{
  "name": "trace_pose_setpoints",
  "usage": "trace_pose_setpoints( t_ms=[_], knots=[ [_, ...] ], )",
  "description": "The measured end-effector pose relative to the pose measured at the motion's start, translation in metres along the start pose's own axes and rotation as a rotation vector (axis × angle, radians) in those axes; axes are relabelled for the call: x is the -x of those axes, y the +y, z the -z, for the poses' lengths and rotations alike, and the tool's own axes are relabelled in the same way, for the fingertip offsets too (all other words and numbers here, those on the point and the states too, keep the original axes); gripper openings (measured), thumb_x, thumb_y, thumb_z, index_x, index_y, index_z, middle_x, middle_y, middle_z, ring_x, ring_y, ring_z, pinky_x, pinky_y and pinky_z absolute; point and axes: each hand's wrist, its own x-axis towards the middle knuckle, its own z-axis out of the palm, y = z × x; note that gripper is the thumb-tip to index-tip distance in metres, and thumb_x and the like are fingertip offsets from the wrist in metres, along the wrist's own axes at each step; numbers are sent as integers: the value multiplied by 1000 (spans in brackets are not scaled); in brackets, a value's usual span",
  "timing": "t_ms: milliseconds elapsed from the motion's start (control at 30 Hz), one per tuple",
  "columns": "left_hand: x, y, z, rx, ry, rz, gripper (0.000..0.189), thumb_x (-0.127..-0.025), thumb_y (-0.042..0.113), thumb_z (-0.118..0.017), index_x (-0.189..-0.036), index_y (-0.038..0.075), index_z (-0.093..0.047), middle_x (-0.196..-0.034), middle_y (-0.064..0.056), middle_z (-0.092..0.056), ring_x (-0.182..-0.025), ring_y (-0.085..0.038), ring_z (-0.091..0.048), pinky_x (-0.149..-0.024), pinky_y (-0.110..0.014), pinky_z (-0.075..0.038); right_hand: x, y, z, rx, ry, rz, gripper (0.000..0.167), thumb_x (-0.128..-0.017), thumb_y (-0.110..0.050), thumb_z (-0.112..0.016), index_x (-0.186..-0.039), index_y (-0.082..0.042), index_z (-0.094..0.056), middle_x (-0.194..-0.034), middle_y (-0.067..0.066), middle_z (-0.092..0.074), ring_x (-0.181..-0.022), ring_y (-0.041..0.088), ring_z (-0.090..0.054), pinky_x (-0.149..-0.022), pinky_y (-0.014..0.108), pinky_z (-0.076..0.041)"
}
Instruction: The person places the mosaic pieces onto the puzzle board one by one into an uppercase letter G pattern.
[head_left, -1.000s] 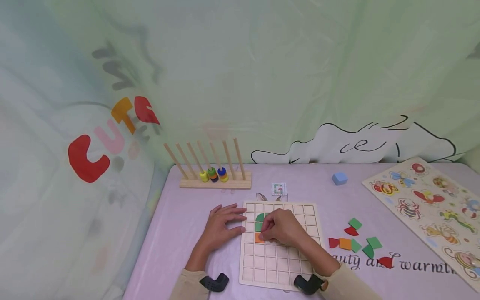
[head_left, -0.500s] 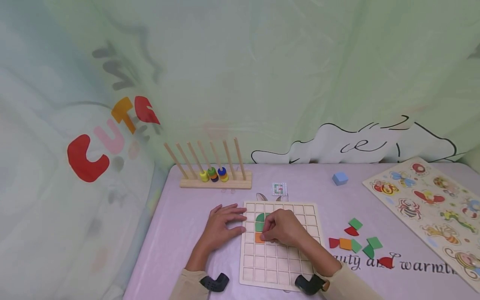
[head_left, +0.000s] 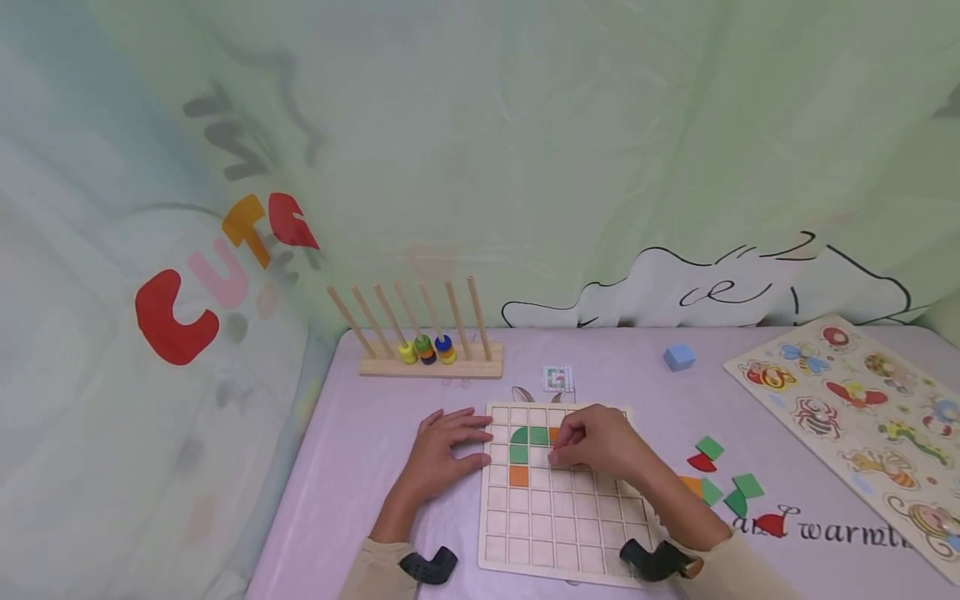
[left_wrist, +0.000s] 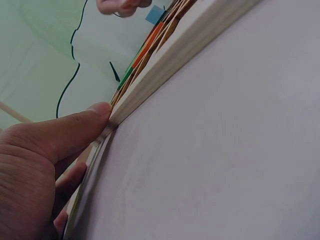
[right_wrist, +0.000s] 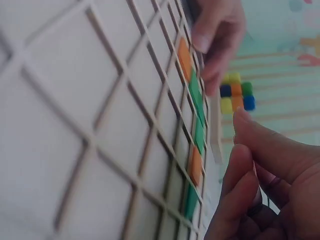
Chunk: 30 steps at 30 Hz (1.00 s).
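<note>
A wooden grid board point(head_left: 542, 529) lies on the table, with green tiles point(head_left: 538, 436) and an orange tile point(head_left: 519, 476) in its cells. Another orange tile point(head_left: 554, 436) shows partly beside my right hand point(head_left: 600, 442), which is over the board's upper right part. In the right wrist view, the right thumb and index fingertips point(right_wrist: 242, 116) are slightly apart with nothing seen between them. My left hand point(head_left: 442, 454) rests at the board's left edge, fingers extended. Its thumb point(left_wrist: 95, 117) touches that edge in the left wrist view.
Loose red, orange and green tiles point(head_left: 747, 485) lie right of the board. Behind it are a small pattern card point(head_left: 558, 378) and a peg stand point(head_left: 431, 368) with coloured beads. A blue block point(head_left: 679, 357) and an insect puzzle board point(head_left: 847, 400) sit farther right.
My right hand has left the lower orange tile, which stays in its cell, and moved right and slightly away. The upper orange tile has come into sight. The left hand has stayed put.
</note>
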Motion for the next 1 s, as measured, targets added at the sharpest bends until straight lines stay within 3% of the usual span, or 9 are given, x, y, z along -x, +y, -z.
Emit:
trace_pose_setpoints(
  t_ms=[333,500,800,1000],
  knots=[
    [0,0,0,-16,17,-33,29,-86,33,-81,-113,24,-78,-136,10,-68,-141,-21,-52,-121,-60,-23,23,38,65,103,96,-132,18,-85,-33,-83,-89,-16,-76,-81,1,-63,-83,21,-53,-65,28,-43],
    [0,-2,-1,-9,1,-6,29,-87,34,-81,-114,25,-78,-137,14,-66,-143,-17,-50,-124,-57,-20,33,65,88,160,91,-167,28,-86,-36,-82,-102,-14,-76,-89,1,-67,-86,21,-56,-66,29,-50],
    [0,-2,-2,-3,3,4,29,-87,34,-81,-114,26,-78,-137,15,-66,-143,-17,-49,-124,-57,-20,48,108,110,226,75,-237,43,-85,-41,-81,-113,-10,-74,-95,5,-67,-88,24,-57,-66,30,-48],
    [0,-3,-2,2,5,2,28,-87,34,-82,-114,26,-78,-136,16,-67,-143,-16,-50,-124,-57,-20,52,125,116,223,64,-288,48,-83,-38,-82,-118,-5,-71,-100,11,-67,-91,27,-57,-66,31,-49]
  ],
)
